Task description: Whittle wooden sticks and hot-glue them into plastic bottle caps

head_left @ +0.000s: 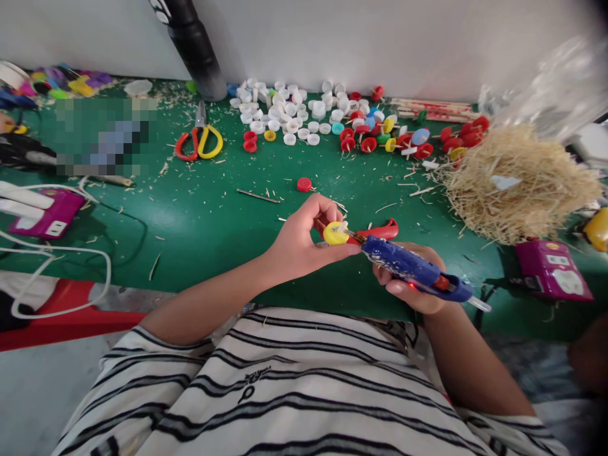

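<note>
My left hand [308, 237] pinches a yellow bottle cap [335, 234] with a short pale stub at its middle. In my right hand [422, 297] is a blue hot glue gun [403, 259], its nozzle at the cap's edge and a clear glue stick [481, 304] poking out of its back. A small red light glows on the gun. Behind the cap lies a red-handled tool [382, 230], partly hidden by my left hand. Just beyond that hand are a red bottle cap [304, 184] and a thin metal rod [258, 196] on the green table [199, 209].
Loose white caps [285, 114] and colored caps on sticks [370, 136] lie along the wall. Scissors [199, 136] and a black bottle [197, 54] are to the left. Straw [517, 183] and a purple power socket [553, 269] sit right; another socket [52, 212] with white cables is left.
</note>
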`<action>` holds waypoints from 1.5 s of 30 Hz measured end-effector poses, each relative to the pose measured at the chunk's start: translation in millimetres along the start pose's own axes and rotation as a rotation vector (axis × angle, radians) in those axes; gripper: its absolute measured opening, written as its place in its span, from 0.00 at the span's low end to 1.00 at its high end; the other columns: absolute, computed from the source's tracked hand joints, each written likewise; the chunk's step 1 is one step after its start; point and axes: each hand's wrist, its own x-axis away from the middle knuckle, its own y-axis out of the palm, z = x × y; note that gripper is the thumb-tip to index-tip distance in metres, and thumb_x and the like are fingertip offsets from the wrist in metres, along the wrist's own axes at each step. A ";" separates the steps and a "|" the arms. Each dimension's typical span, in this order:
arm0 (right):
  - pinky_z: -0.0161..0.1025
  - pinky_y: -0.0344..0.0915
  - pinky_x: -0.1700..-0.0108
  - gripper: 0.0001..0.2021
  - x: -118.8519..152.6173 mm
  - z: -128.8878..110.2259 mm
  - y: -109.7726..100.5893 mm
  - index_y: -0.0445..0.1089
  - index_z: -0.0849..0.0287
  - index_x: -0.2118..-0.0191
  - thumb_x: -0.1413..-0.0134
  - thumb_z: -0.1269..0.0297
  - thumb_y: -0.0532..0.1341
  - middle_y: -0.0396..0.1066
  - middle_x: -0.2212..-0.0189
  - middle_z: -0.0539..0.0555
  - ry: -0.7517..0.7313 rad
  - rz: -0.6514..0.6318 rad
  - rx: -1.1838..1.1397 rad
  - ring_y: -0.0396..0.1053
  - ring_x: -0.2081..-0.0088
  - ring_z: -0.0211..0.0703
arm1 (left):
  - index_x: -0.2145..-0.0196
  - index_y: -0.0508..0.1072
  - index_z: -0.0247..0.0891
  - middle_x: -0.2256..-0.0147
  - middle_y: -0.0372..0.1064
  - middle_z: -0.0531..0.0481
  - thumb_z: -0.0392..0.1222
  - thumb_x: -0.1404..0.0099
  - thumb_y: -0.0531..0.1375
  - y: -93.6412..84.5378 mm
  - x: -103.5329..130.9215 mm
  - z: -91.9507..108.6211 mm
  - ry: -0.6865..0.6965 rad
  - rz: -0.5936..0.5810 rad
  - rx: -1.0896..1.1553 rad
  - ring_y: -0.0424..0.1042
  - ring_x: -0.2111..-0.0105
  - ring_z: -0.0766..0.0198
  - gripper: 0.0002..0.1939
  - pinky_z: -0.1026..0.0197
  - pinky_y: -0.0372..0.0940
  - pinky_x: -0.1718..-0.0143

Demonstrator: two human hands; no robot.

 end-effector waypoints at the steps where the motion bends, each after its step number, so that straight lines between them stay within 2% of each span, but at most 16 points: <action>1: 0.41 0.64 0.74 0.09 0.6 0.3 0.0 0.72 0.53 0.70 0.41 0.60 0.69 0.70 0.78 0.50 0.002 0.000 0.003 0.67 0.76 0.42 | 0.63 0.63 0.43 0.64 0.69 0.55 0.51 0.49 0.80 0.0 0.0 0.1 0.002 -0.001 -0.002 0.66 0.69 0.70 0.30 0.62 0.65 0.67; 8: 0.41 0.62 0.74 0.12 3.7 3.0 -0.6 0.68 0.53 0.72 0.40 0.60 0.69 0.67 0.79 0.49 0.011 -0.016 -0.022 0.64 0.77 0.41 | 0.63 0.64 0.42 0.63 0.69 0.55 0.47 0.46 0.78 -0.8 0.5 -0.1 0.021 -0.010 0.001 0.67 0.69 0.71 0.27 0.63 0.65 0.66; 16: 0.40 0.61 0.74 0.13 -1.0 -0.1 -1.1 0.68 0.54 0.71 0.38 0.58 0.69 0.69 0.78 0.49 -0.012 -0.031 0.026 0.64 0.77 0.40 | 0.64 0.63 0.43 0.64 0.69 0.54 0.51 0.47 0.79 -0.8 -0.1 0.5 0.010 -0.012 -0.011 0.66 0.69 0.70 0.29 0.62 0.65 0.66; 19: 0.40 0.62 0.74 0.12 -0.4 -0.3 -0.5 0.70 0.54 0.70 0.39 0.58 0.69 0.69 0.78 0.49 -0.019 -0.017 -0.005 0.66 0.77 0.40 | 0.64 0.62 0.43 0.63 0.69 0.54 0.51 0.46 0.79 -0.8 0.3 0.8 0.006 -0.009 -0.008 0.66 0.69 0.70 0.29 0.62 0.65 0.67; 24: 0.40 0.69 0.71 0.11 -0.2 -3.0 -0.2 0.75 0.54 0.65 0.34 0.53 0.66 0.73 0.76 0.51 -0.026 0.048 -0.011 0.71 0.74 0.42 | 0.63 0.63 0.43 0.63 0.68 0.55 0.52 0.46 0.78 -1.5 0.8 1.1 -0.010 -0.009 -0.021 0.66 0.69 0.71 0.28 0.64 0.65 0.68; 29: 0.37 0.69 0.72 0.10 -0.6 -4.9 -1.0 0.77 0.56 0.62 0.37 0.55 0.67 0.73 0.76 0.50 -0.040 0.050 0.035 0.71 0.76 0.39 | 0.64 0.62 0.43 0.64 0.67 0.55 0.49 0.47 0.78 -0.6 -0.3 3.2 -0.001 -0.006 -0.009 0.65 0.69 0.71 0.28 0.64 0.65 0.67; 34: 0.37 0.68 0.74 0.09 -2.3 -6.0 -0.8 0.79 0.55 0.58 0.37 0.55 0.68 0.73 0.76 0.49 -0.050 0.068 -0.005 0.70 0.77 0.39 | 0.63 0.63 0.43 0.64 0.67 0.55 0.51 0.46 0.78 -0.6 0.3 1.5 0.006 -0.011 -0.021 0.64 0.70 0.70 0.28 0.63 0.65 0.68; 45: 0.37 0.71 0.71 0.15 2.6 -6.6 -1.4 0.81 0.56 0.58 0.35 0.49 0.67 0.73 0.74 0.51 0.017 0.083 -0.008 0.72 0.75 0.40 | 0.63 0.64 0.43 0.63 0.69 0.54 0.53 0.46 0.78 -0.7 0.6 2.6 -0.009 -0.010 -0.022 0.65 0.69 0.69 0.28 0.61 0.65 0.65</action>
